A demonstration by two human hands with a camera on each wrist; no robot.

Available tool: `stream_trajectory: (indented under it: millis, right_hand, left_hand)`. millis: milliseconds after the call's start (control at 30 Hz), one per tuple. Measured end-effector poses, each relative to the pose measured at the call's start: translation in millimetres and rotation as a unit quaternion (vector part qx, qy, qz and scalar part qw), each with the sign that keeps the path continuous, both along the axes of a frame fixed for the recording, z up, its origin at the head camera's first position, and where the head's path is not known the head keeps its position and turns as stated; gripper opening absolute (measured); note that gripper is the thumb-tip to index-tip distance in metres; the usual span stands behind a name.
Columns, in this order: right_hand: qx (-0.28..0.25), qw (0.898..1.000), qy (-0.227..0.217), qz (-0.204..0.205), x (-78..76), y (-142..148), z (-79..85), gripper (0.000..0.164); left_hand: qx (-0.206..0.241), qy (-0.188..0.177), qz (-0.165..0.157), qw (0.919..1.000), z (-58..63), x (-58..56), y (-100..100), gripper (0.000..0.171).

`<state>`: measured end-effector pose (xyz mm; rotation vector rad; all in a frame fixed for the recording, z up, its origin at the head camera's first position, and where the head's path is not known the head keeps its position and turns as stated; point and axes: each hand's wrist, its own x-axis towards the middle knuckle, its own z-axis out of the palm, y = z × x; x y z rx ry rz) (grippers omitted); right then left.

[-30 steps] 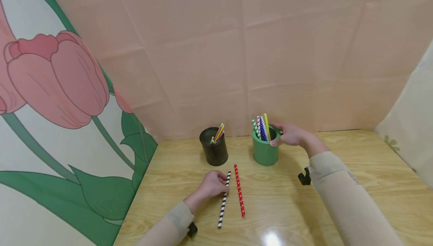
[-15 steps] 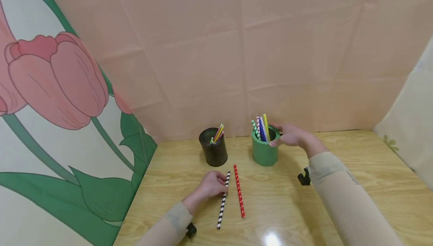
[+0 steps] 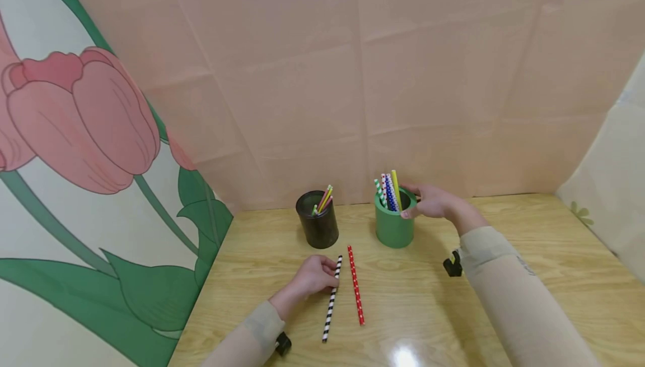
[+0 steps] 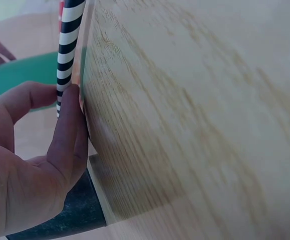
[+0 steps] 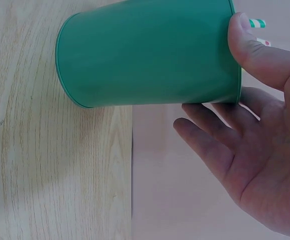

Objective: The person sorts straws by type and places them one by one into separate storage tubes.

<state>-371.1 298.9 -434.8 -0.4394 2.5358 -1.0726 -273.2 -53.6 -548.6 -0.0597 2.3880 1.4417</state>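
My left hand [image 3: 314,274] pinches a black-and-white striped paper straw [image 3: 330,314] near its upper part, thumb on one side and fingers on the other, as the left wrist view shows. The straw lies along the wooden table. Further back, my right hand [image 3: 428,201] holds the green cup [image 3: 395,230] at its rim. The right wrist view has the thumb [image 5: 242,35] over the rim and the other fingers along the side. Several straws stand in this cup, among them a yellow straw [image 3: 396,187]. A red straw with white dots [image 3: 355,288] lies right of the striped one.
A black cup [image 3: 321,230] with several thin, colourful sticks [image 3: 326,200] leaning inside stands left of the green one. Behind the wooden table [image 3: 403,300] hangs a pinkish cloth [image 3: 282,103]. A tulip-patterned panel [image 3: 101,187] borders the left side.
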Motion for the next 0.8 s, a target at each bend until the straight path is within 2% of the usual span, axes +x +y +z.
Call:
stream_trajectory:
  millis: [300,800]
  right_hand:
    - [0.002,1.000,0.004,0.001,1.0,1.0,0.3,0.099]
    - [0.010,1.000,0.004,0.001,-0.7,0.9,-0.9,0.098]
  left_hand:
    - [0.004,-0.001,-0.002,1.0000,3.1,2.4,-1.0,0.035]
    - [0.012,-0.011,-0.010,0.9998,3.6,-0.2,-3.5,0.031]
